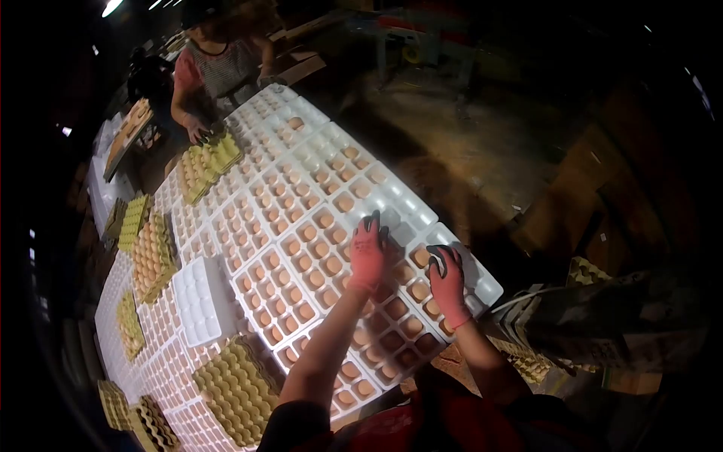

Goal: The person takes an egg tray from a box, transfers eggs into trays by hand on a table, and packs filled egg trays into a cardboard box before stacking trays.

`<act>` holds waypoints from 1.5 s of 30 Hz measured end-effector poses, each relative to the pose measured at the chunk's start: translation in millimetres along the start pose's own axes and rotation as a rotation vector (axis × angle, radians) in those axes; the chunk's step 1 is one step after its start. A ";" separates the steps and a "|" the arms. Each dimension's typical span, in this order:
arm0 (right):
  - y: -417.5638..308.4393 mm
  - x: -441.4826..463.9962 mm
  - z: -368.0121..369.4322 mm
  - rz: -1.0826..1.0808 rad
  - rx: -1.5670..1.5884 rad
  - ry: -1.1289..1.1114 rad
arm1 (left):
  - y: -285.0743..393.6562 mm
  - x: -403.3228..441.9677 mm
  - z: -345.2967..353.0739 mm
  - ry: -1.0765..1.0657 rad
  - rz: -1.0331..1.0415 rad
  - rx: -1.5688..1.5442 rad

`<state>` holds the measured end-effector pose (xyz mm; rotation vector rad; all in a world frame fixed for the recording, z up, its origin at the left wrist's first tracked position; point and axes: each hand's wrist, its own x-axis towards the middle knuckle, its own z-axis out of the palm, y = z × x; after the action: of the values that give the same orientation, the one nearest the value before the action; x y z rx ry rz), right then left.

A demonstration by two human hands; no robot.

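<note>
Both my hands wear pink gloves with dark fingertips. My left hand (367, 252) is over the white foam egg trays, its fingers stretched forward and a little apart. Brown eggs (333, 264) sit in the cups beside it. To its right, my right hand (449, 282) is above the tray at the table's right edge, with fingers bent and thumb apart. A brown egg (420, 257) lies in a cup just left of its fingertips. I see no egg in either hand, though the palms are hidden. Past my left fingertips is a white tray section (403, 218) with bare cups.
A stack of pulp egg trays (237, 388) stands at the near left, beside a stack of white foam trays (199, 305). Pulp trays of eggs (152, 252) lie farther left. Across the table, a person (226, 68) has a hand at another pulp tray (208, 162). Cardboard (580, 188) is at right.
</note>
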<state>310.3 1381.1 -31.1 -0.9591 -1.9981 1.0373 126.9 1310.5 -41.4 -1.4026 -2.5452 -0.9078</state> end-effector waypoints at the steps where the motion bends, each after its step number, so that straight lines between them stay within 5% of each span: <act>1: 3.2 2.2 6.5 0.013 0.080 -0.044 | -3.9 4.5 4.5 0.113 -0.041 -0.027; 4: 13.5 9.0 30.2 -0.118 0.004 -0.039 | -35.3 -5.9 41.2 -0.021 -0.025 -0.027; 5: 21.3 11.1 38.7 -0.153 -0.022 -0.049 | -36.5 -17.0 41.0 0.182 0.081 0.005; 6: 14.8 13.1 40.3 -0.137 0.005 -0.103 | -26.3 -29.7 24.6 0.144 -0.002 -0.007; 10: -5.6 5.3 53.1 -0.152 0.134 -0.195 | -32.3 -108.9 -94.4 -0.058 -0.180 -0.110; 12: -30.8 -3.8 61.9 -0.163 0.132 -0.264 | -92.0 -192.7 -157.1 0.190 -0.177 0.072; 15: -74.7 -29.3 74.3 -0.320 -0.079 -0.385 | -117.0 -301.9 -321.0 0.344 -0.657 0.546; 18: -126.0 -73.5 115.1 -0.298 0.201 -0.483 | -185.8 -424.3 -381.6 -0.081 -0.829 0.898; 23: -212.5 -148.3 153.8 -0.424 0.341 -0.738 | -237.3 -470.2 -411.8 -0.138 -0.606 0.554; 25: -245.0 -173.1 144.9 -0.459 0.305 -0.774 | -215.3 -459.0 -435.5 -0.037 -0.709 0.358; 27: -243.5 -196.8 146.5 -0.507 0.325 -0.775 | -177.0 -441.4 -438.9 0.472 -0.878 -0.202; 29: -244.6 -220.7 138.6 -0.430 0.291 -0.915 | -167.5 -429.8 -418.9 0.422 -0.959 -0.644; 31: -241.5 -236.6 131.1 -0.533 0.194 -1.027 | -142.7 -406.6 -353.1 0.118 -0.649 -0.838; 32: -229.5 -243.7 134.4 -0.693 0.139 -0.963 | -127.3 -375.8 -319.8 0.038 -0.505 -0.812; 34: -223.1 -225.7 111.8 -0.576 0.114 -0.910 | -90.1 -334.3 -266.1 -0.093 -0.222 -0.762; 37: -180.9 -183.5 68.4 -0.354 0.125 -0.700 | -51.3 -288.3 -264.3 -0.237 -0.607 -1.359; 40: -99.9 -105.9 36.4 -0.110 -0.007 -0.376 | -60.0 -292.4 -276.7 -0.058 -0.519 -0.579; 43: -28.9 -24.0 11.2 -0.166 -0.271 0.032 | -119.6 -340.9 -287.6 0.125 -0.640 -0.155; 45: 7.0 13.7 7.1 -0.104 -0.457 0.030 | -150.1 -368.6 -305.4 0.175 -0.682 -0.039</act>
<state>299.8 1392.8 -37.3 -1.0783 -2.2817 0.5114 159.0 812.5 9.6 -0.4018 -2.8976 -1.0963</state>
